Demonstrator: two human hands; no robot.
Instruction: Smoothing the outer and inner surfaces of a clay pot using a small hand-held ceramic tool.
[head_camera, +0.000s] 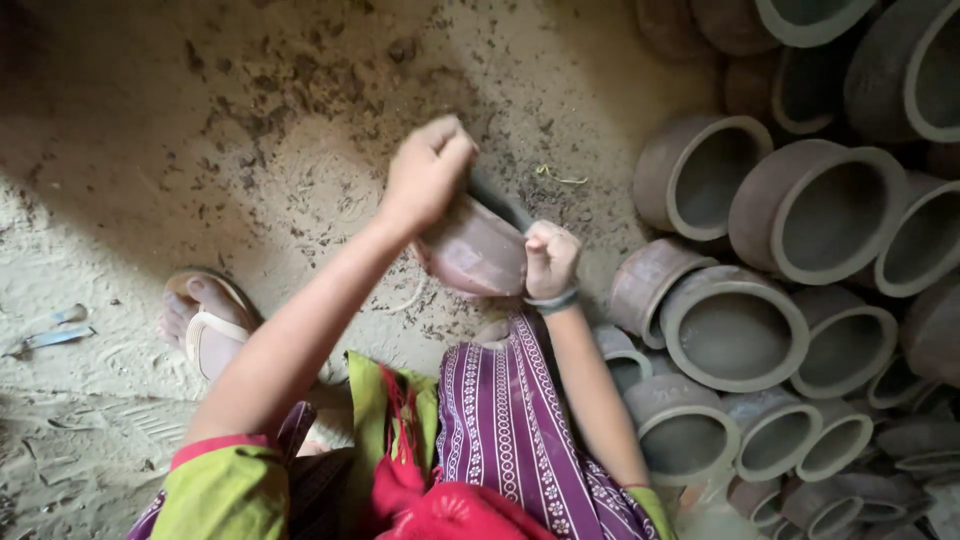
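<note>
A small brown clay pot (476, 252) is tipped on its side just above my knee, over the sandy ground. My left hand (428, 168) is closed over the pot's far rim from above. My right hand (549, 258) is a fist against the pot's right side, gripping its edge. A band sits on my right wrist. The pot's mouth faces away, so its inside is hidden.
Several unfired clay pots (735, 335) lie piled on their sides along the right, up to the top right corner. My sandalled foot (205, 325) rests on the sandy ground (200, 150) at left. A small pale scrap (55, 335) lies at far left.
</note>
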